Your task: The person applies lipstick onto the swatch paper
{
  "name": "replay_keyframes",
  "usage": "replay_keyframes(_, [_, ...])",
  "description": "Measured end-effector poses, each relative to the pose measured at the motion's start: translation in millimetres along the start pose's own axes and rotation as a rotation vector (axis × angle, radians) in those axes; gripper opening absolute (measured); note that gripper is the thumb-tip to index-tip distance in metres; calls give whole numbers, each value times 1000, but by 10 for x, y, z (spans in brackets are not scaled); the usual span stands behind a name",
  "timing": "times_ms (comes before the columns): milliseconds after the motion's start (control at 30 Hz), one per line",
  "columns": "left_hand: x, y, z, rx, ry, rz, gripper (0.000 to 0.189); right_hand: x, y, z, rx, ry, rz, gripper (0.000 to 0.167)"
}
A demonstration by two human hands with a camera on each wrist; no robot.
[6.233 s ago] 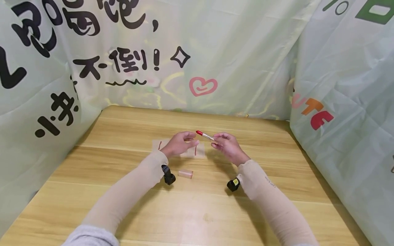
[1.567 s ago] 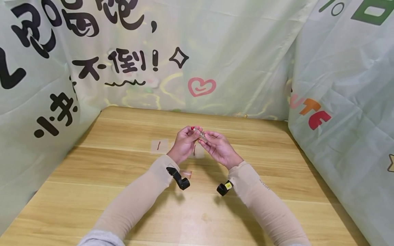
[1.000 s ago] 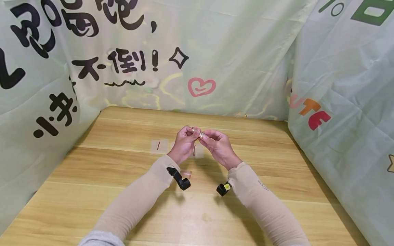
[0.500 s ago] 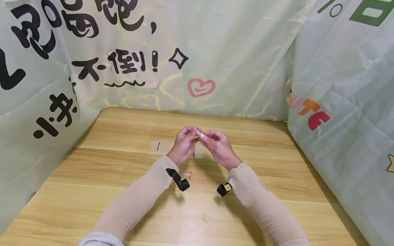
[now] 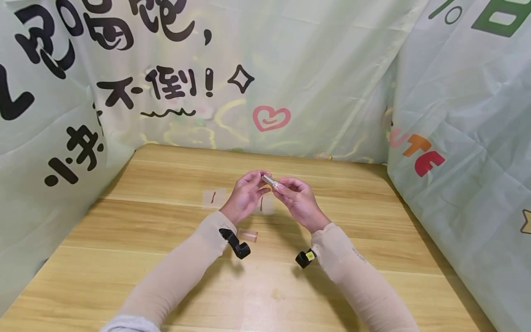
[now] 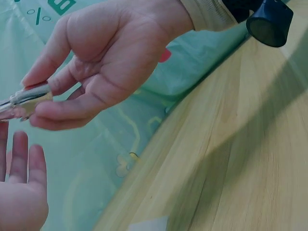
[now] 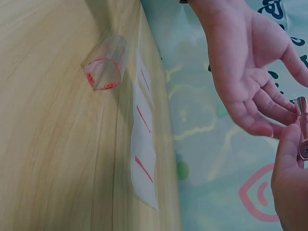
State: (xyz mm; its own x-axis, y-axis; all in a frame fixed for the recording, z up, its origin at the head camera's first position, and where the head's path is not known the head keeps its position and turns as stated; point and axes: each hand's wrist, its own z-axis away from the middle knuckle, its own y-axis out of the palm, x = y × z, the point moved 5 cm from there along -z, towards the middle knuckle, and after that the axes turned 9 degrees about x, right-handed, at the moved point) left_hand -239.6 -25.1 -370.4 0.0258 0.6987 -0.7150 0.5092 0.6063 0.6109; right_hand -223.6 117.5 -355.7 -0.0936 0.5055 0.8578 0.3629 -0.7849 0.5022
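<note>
A silver lipstick tube [image 5: 270, 180] is held up above the table, its red bullet out of sight. My right hand [image 5: 300, 198] pinches its base between thumb and fingers, seen up close in the left wrist view, where the lipstick [image 6: 29, 98] runs off the left edge. My left hand [image 5: 242, 198] is at the tube's upper end, fingers mostly straight. In the right wrist view its thumb stands apart from the lipstick [image 7: 301, 108]; whether its fingers touch the tube, I cannot tell. A clear, pink-tinged lipstick cap [image 5: 249, 236] lies on the table nearer me.
Pale paper slips [image 7: 143, 159] with red strokes lie on the wooden table [image 5: 195, 295], beneath and left of my hands. In the head view my left hand partly covers them. Printed cloth [image 5: 332, 83] closes off the back and both sides.
The red bullet stuck out of the tube 1.6 seconds ago and has gone down inside it. My left fingers have loosened from the tube, baring more of its upper end.
</note>
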Motion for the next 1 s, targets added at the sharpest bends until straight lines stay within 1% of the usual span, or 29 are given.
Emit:
replay_keyframes(67, [-12,-19,13,-9,-21,2,11,6,-16,19,-6,1,2,19])
replay_keyframes(233, [-30,-70,45,-28,-63,11,17,17,-58,55,-13,10,19,18])
replay_keyframes(367, [-32,-123,73,-52,-104,-26,18,19,-98,78,-26,16,28,16])
replay_keyframes(433, [-24,-150,87,-80,-145,-73,19,18,-121,89,-33,18,35,16])
replay_keyframes(533, [-8,-188,112,-110,-217,-177,25,13,-156,105,-38,25,52,17])
replay_keyframes(667, [14,-225,150,-91,-290,-333,42,-3,-203,132,-38,47,64,19])
replay_keyframes(733, [22,-245,174,-78,-317,-413,46,-12,-231,147,-40,58,65,19])
replay_keyframes(833, [35,-271,211,-60,-350,-498,41,-25,-267,175,-43,79,73,20])
replay_keyframes(1000, [60,-309,261,-21,-404,-552,25,-41,-317,218,-46,108,89,21])
